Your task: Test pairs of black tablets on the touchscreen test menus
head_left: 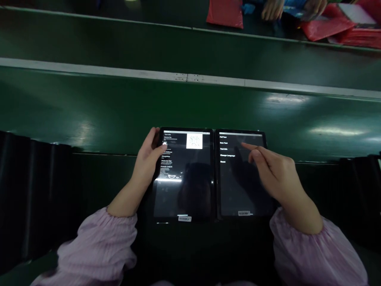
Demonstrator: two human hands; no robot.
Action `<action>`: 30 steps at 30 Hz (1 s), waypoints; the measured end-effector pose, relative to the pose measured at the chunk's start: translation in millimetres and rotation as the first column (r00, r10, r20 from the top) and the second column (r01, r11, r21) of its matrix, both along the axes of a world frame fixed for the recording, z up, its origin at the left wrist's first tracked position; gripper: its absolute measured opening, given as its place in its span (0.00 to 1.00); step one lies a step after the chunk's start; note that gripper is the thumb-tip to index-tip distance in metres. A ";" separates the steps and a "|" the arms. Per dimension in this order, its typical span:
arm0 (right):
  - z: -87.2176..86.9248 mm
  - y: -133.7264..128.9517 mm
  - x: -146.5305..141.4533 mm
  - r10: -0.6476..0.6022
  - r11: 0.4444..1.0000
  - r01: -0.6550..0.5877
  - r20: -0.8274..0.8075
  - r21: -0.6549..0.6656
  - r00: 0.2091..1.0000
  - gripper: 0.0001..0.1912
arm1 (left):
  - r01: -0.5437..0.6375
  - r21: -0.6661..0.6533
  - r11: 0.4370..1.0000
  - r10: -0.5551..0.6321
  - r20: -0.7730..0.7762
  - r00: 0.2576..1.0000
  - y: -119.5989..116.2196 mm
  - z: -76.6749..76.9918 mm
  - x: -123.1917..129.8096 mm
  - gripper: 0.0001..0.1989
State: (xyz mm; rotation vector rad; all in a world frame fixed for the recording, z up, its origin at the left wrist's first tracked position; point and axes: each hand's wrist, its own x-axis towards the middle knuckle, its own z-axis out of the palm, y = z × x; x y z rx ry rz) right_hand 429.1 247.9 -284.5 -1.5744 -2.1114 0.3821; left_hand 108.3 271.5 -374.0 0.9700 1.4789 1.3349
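Note:
Two dark tablets lie side by side in front of me, both with lit screens. On the left tablet [184, 178] there is a test info page, with a white QR code at its upper right. My left hand [146, 159] grips that tablet's upper left edge, thumb over the front and fingers partly hidden behind. A short menu list fills the upper left of the right tablet [235, 182]. Over its screen my right hand [274, 169] points with the index finger stretched out, the other fingers loosely bent and holding nothing. Whether the fingertip touches the glass I cannot tell.
A green bench surface [119, 107] runs across, with a pale metal strip [214, 80] behind it. Stacks of black items [32, 198] stand at the left, and more dark ones at the right. Across the bench are a co-worker's hands [274, 8] and red pouches [225, 14].

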 end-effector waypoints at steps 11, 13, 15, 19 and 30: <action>2.8 3.1 4.4 -0.092 0.996 0.092 -0.039 0.015 0.995 0.28 | -0.031 -0.007 0.999 0.032 0.058 0.998 31.5 6.6 1.9 0.28; 5.3 0.0 5.9 -0.106 0.994 0.107 -0.061 0.014 0.992 0.29 | -0.034 -0.021 0.999 0.035 0.052 0.998 29.6 7.6 2.7 0.29; 6.1 -2.4 7.6 -0.109 0.994 0.109 -0.076 -0.004 0.991 0.28 | -0.024 -0.039 0.999 0.025 0.030 0.999 28.1 8.1 3.2 0.30; 5.9 -5.8 10.0 -0.096 0.995 0.094 -0.074 -0.031 0.993 0.27 | -0.021 -0.035 0.999 0.022 0.039 0.999 27.2 8.0 3.5 0.28; 6.9 -8.6 5.2 0.071 0.991 -0.075 -0.035 -0.108 0.997 0.30 | 0.017 0.160 0.987 -0.037 0.121 0.992 18.4 4.8 2.0 0.29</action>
